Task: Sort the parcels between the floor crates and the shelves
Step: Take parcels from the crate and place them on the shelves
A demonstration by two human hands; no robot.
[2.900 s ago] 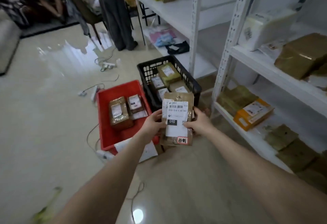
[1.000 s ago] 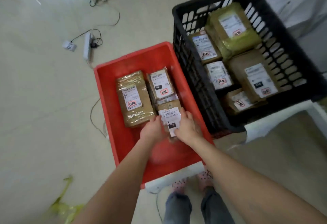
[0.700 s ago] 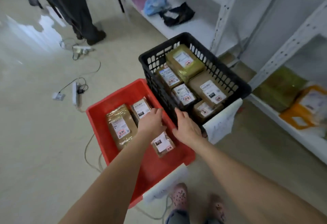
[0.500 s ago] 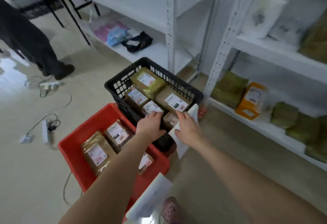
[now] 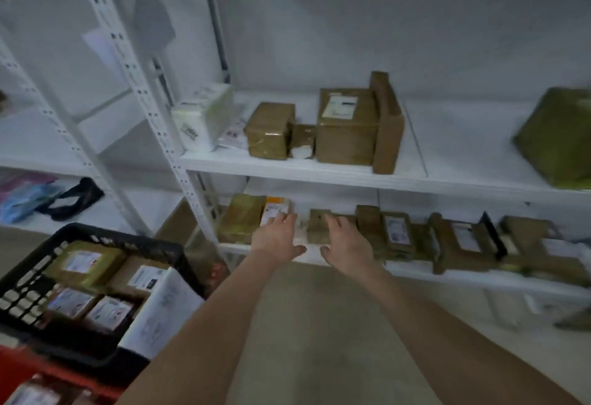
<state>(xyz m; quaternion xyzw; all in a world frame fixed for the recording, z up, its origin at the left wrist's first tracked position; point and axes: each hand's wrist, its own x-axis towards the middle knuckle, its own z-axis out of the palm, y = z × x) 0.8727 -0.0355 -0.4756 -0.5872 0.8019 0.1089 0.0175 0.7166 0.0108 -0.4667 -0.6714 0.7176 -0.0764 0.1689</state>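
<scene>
"Down at the lower shelf point(image 5: 447, 272), what are you reaching for?"

"The small brown parcel point(image 5: 319, 228) lying near the front edge. My left hand point(image 5: 276, 238) and my right hand point(image 5: 347, 244) are both stretched toward it, one on each side, fingers spread and relaxed, holding nothing. The picture is too blurred to say whether my fingertips touch it."

"So which step is this?"

"With empty hands at the shelf, I'd say I'm about to pick a parcel off it for sorting. The black crate point(image 5: 96, 238) sits on the floor to my left with labelled parcels inside, and the red crate point(image 5: 19, 366) is just nearer me, at the corner of my view."

"What does the next move ask of you?"

"Closing both hands on the parcel's sides and lifting it straight out. It's hemmed in: the orange-and-white parcel point(image 5: 275, 209) is just beside my left fingertips, and a taller brown parcel point(image 5: 367, 222) stands close on the right, so I shouldn't drag sideways. Then I'd need to read its label, which I can't make out from here, to choose a crate."
</scene>
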